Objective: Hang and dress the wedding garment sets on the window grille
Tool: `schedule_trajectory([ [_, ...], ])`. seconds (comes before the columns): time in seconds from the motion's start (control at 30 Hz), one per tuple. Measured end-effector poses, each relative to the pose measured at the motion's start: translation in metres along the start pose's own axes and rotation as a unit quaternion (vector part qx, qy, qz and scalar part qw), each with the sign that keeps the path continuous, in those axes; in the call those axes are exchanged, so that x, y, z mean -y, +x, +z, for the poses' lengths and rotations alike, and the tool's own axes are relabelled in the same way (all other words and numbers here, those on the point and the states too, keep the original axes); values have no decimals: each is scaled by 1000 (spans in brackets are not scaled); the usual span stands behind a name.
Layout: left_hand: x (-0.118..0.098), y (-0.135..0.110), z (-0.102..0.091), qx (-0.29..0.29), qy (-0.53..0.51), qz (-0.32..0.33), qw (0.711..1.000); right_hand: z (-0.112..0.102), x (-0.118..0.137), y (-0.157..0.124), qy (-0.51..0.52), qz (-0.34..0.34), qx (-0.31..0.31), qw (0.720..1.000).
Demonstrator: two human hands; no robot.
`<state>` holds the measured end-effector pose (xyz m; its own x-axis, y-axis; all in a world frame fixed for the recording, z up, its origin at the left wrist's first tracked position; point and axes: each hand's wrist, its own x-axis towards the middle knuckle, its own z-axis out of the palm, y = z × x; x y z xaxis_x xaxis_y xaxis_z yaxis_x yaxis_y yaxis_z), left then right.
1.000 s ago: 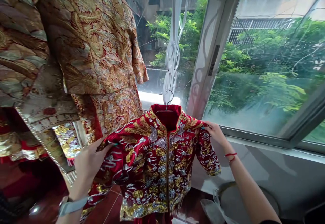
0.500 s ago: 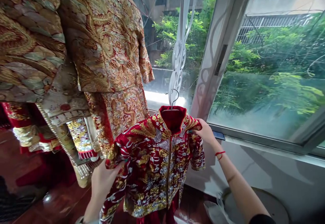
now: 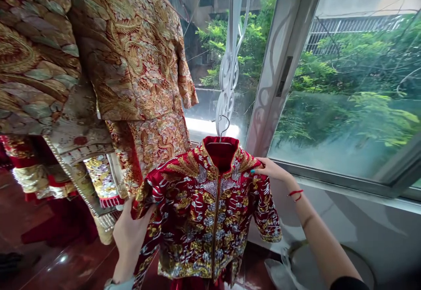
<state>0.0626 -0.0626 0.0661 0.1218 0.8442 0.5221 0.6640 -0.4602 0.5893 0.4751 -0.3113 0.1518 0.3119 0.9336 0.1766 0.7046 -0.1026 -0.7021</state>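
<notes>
Head view, read from my remote station: my left hand (image 3: 130, 233) wraps the sleeve edge near the shoulder, its fingers partly tucked behind the cloth. My right hand (image 3: 271, 170) reaches the opposite shoulder with its fingers extended, and their tips (image 3: 258, 171) lie on the embroidery. Whether they pinch the cloth I cannot tell. A red cord (image 3: 296, 193) circles the right wrist.

The jacket (image 3: 205, 220), red with gold and silver embroidery, hangs upright and faces me. Its wire hanger (image 3: 224, 125) hooks onto the lower end of a white scrollwork grille (image 3: 229, 77).

Handling notes: keep contact at the edges and use light pressure, since the raised embroidery may snag. Keep both hands level so that the hanger does not tip on the grille.

Outward: a gold-patterned robe (image 3: 131, 57) hangs just left of the jacket, and a metal window frame (image 3: 283, 62) stands to the right. Foliage (image 3: 348, 66) shows through the glass. Below lie a polished red-brown floor (image 3: 62, 263) and a round pale base (image 3: 332, 266).
</notes>
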Motion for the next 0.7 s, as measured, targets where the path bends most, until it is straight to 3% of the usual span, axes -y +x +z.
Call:
schedule_trajectory([
  [0.07, 4, -19, 9, -133, -37, 98, 986, 11, -9, -5, 26, -9, -73, 997],
  [0.13, -2, -40, 22, -211, -40, 238, 947, 27, -14, -9, 13, -24, -185, 982],
  [0.2, -22, -57, 42, -175, -17, 369, 913, 47, -10, -8, -54, -49, -284, 956],
  [0.27, -54, -64, 65, -72, 12, 452, 889, 66, 1, -2, -139, -64, -334, 930],
  [0.37, -102, -57, 100, 48, 63, 482, 873, 86, 17, 13, -208, -41, -387, 898],
  [0.47, -127, -49, 122, 87, 96, 458, 880, 94, 27, 21, -225, 1, -435, 872],
  [0.6, -118, -62, 127, 66, 108, 439, 890, 111, 39, 9, -261, 19, -430, 864],
  [0.7, -96, -84, 134, 52, 113, 440, 890, 139, 44, 0, -332, -33, -386, 860],
])
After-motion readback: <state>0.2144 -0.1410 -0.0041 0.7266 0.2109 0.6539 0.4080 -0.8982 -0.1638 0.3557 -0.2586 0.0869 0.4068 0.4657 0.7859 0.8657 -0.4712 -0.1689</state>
